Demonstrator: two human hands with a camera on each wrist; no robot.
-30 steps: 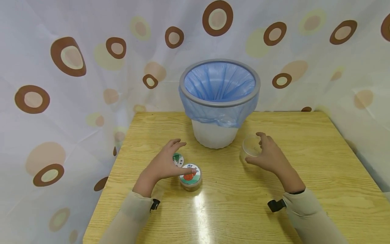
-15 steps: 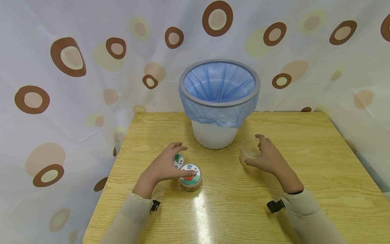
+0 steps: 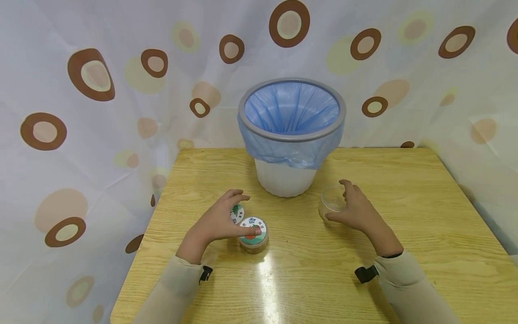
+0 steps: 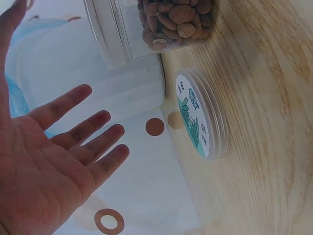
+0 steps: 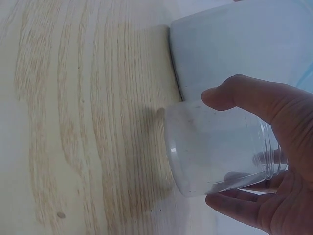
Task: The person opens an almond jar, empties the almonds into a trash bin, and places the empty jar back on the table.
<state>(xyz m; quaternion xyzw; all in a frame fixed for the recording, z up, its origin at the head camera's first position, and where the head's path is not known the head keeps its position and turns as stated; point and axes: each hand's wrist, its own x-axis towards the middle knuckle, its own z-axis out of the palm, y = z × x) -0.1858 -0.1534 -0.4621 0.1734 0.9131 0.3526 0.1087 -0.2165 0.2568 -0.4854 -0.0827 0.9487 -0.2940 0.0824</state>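
Observation:
My right hand (image 3: 356,209) curls its thumb and fingers round a clear plastic jar (image 5: 215,147) with a threaded neck, beside the bin. Nothing shows inside this jar. My left hand (image 3: 216,220) hovers with fingers spread, holding nothing. Below its thumb in the head view stands a capped jar (image 3: 254,248) with a tomato picture on its lid; almonds (image 4: 181,19) fill its visible part in the left wrist view. A loose round lid (image 4: 203,115) with a green plant picture lies flat on the table beside that jar, partly hidden by my left hand in the head view.
A white bin (image 3: 285,177) with a grey rim and a blue liner bag (image 3: 291,108) stands at the table's back, between and beyond my hands. Behind the wooden table (image 3: 307,279) hangs a spotted curtain (image 3: 162,112).
My right hand and the clear jar have come slightly lower and nearer in the head view. The left hand has also dropped a little. The almond jar, loose lid and bin stay put.

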